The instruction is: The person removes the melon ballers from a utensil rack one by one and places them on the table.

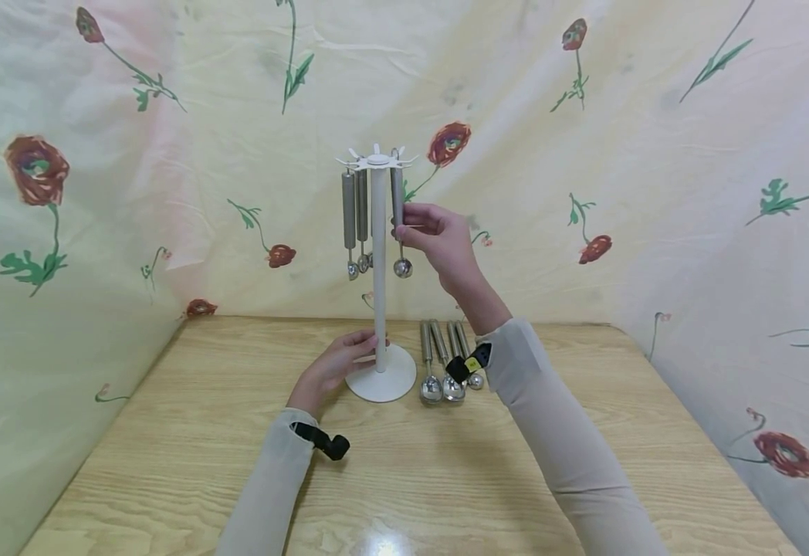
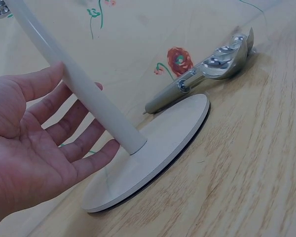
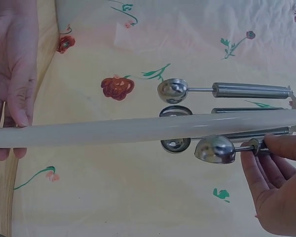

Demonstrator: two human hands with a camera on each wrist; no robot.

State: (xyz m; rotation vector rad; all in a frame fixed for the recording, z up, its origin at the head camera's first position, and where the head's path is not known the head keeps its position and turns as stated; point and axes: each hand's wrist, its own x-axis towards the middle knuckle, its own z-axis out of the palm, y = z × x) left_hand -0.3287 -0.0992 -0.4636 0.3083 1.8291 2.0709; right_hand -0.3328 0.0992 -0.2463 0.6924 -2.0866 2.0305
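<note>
A white stand (image 1: pixel 380 255) with a round base and a ring of hooks on top stands upright on the table. My left hand (image 1: pixel 340 361) holds its pole low down, thumb on one side and fingers behind it. Higher up, my right hand (image 1: pixel 439 235) pinches the grey handle of a steel scoop (image 1: pixel 402 268) whose top end is at a hook on the right side. The round bowl of this scoop (image 3: pixel 215 149) points down, just below the fingertips. Several other scoops (image 1: pixel 349 212) hang from the left and back hooks, partly hidden by the pole.
Right of the stand's base, several steel scoops (image 1: pixel 431 388) lie side by side on the wooden table (image 1: pixel 224 401), partly covered by the right wrist's camera strap. A flowered cloth (image 1: pixel 252 139) closes off the back and sides.
</note>
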